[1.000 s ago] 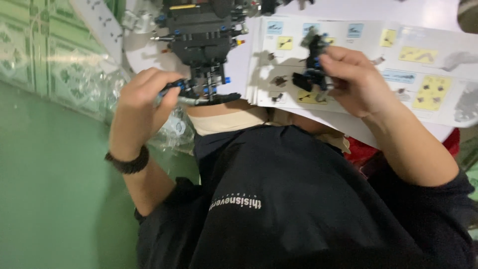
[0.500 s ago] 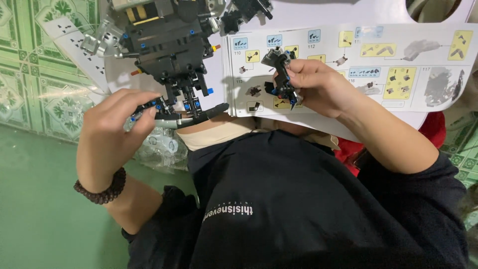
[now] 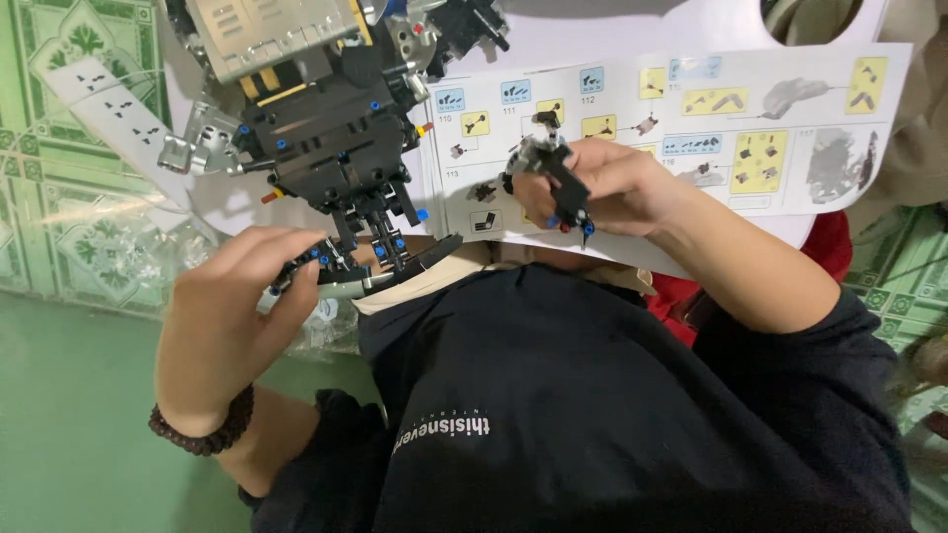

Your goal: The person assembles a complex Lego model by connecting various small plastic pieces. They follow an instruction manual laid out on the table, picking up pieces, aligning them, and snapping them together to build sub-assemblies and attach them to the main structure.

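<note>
A green patterned tile floor point(image 3: 59, 207) carries everything here, with a white power strip point(image 3: 114, 109) lying near its upper left corner. The left hand point(image 3: 222, 331) curls its fingers point(image 3: 296, 286) around the lower end of a large black brick-built model with blue pins and a grey top panel point(image 3: 316, 128), pinching a black bar at its bottom edge. The right hand point(image 3: 612, 188) is closed on a small black and grey brick sub-assembly point(image 3: 558, 178) (red and blue pins poke out beneath it), held over the white folded instruction sheet with yellow and blue step boxes point(image 3: 691, 109). A dark beaded bracelet point(image 3: 202, 429) circles the left wrist. A black sweatshirt point(image 3: 612, 415) fills the lower frame.
</note>
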